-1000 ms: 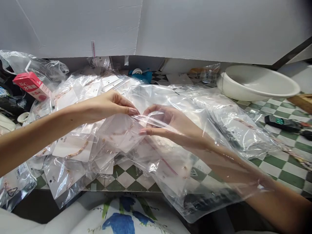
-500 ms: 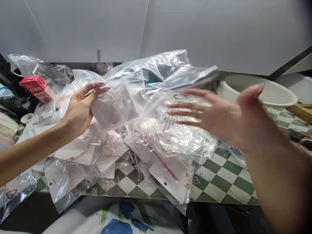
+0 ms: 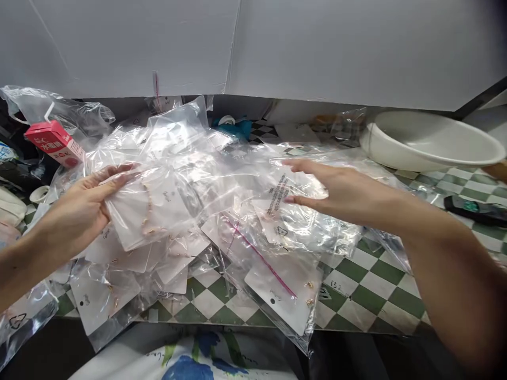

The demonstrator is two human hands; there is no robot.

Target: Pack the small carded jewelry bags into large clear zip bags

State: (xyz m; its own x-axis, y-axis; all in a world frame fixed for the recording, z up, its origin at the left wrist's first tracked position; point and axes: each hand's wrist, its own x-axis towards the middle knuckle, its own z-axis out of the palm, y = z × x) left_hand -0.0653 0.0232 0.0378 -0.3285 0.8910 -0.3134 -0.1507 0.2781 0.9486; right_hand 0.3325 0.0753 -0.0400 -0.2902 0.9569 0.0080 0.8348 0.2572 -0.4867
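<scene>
My left hand (image 3: 97, 192) pinches the edge of a clear plastic bag (image 3: 186, 184) between thumb and fingers. Inside that bag is a white jewellery card (image 3: 168, 208) with a thin gold-coloured chain bearing small beads. My right hand (image 3: 322, 184) is over the pile to the right, thumb and fingers apart, by clear bags with printed text (image 3: 279, 192); whether its fingertips touch the plastic I cannot tell. Below lie more bagged cards, one (image 3: 277, 295) in a bag with a pink zip strip (image 3: 259, 258), another (image 3: 105, 301) at the front left.
A green-and-white checked table (image 3: 356, 287) lies under the bags. At the back right stands a white basin (image 3: 431, 140), with a black object (image 3: 475, 208) in front of it. A red drink carton (image 3: 55, 142) with a straw is at the left. A grey-white panel (image 3: 253, 47) closes off the back.
My left hand has moved left and down with the bagged card. A large clear bag no longer stands raised in the middle. My right hand has turned and its fingers now point left, lower.
</scene>
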